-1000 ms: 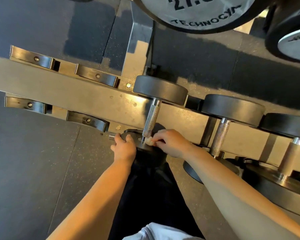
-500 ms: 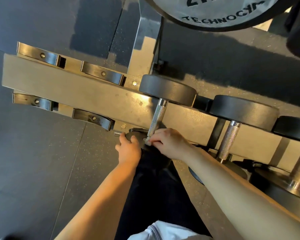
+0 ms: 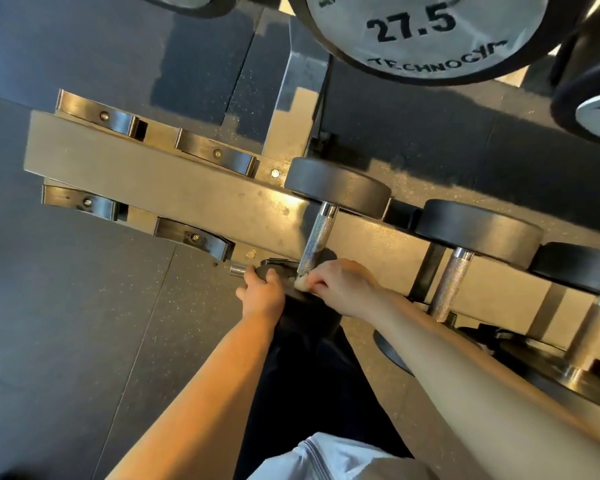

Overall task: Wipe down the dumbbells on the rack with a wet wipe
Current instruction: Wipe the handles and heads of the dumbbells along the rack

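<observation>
Pinching the wet wipe [image 3: 300, 284] at the knurled handle's [image 3: 314, 239] near end, right hand [image 3: 343, 289] leads; handle runs away upward; left hand [image 3: 262, 294] grips the near head [image 3: 281, 271].

The dumbbell [image 3: 326, 216] heads are looking like matt black rubber, its handle [image 3: 315, 239] showing rough knurled steel. The rack beam [image 3: 174, 188] is wearing dull scuffed metal, cradles [image 3: 219, 154] gleaming glossy, floor [image 3: 66, 323] speckled rubber.
</observation>
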